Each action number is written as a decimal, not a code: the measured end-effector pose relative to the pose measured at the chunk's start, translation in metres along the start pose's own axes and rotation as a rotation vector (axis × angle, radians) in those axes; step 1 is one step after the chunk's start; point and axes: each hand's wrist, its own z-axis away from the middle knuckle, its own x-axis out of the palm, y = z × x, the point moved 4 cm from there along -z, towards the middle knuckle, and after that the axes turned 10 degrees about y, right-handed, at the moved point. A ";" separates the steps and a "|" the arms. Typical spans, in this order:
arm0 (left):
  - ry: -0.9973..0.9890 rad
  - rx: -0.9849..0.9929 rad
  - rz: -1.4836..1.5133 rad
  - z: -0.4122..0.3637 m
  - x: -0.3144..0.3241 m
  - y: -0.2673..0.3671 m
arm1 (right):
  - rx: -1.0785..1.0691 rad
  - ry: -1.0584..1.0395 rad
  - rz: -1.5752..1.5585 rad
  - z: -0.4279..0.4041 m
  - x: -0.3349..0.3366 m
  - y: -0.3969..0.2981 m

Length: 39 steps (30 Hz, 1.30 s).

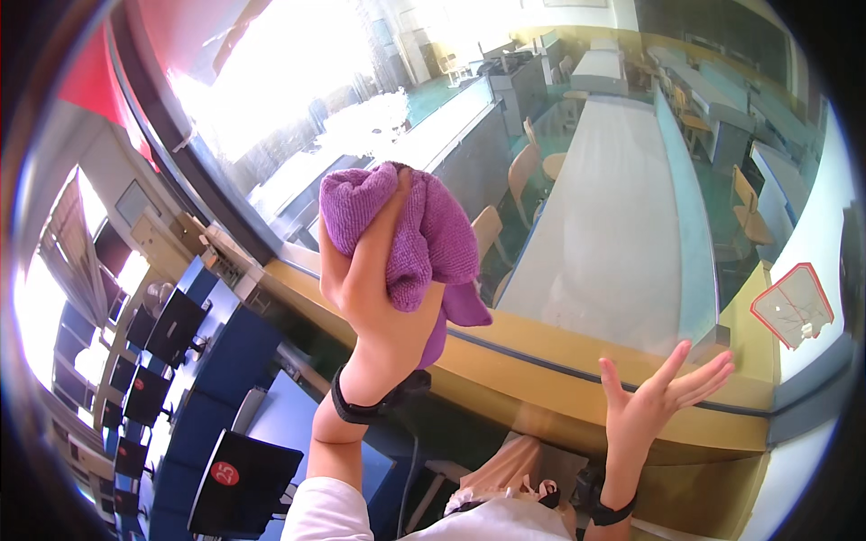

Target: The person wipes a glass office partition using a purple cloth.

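My left hand [382, 297] is raised at the middle of the view, its fingers closed on a bunched purple terry cloth [433, 230]. The cloth is in front of a large window pane [609, 223]; whether it touches the glass I cannot tell. To the lower right, my right hand [656, 392] holds nothing, its fingers spread in front of the yellow window ledge [541, 358]. Both wrists wear black bands.
A dark window frame post [203, 169] rises on the left. Black monitors [243, 483] stand on blue desks [223, 358] at lower left. Long desks and wooden chairs [524, 172] show through the glass. A torn red-edged sticker [793, 304] is on the right.
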 end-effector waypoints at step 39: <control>-0.054 0.092 0.011 0.002 -0.002 -0.005 | 0.000 0.008 0.007 0.001 0.001 0.002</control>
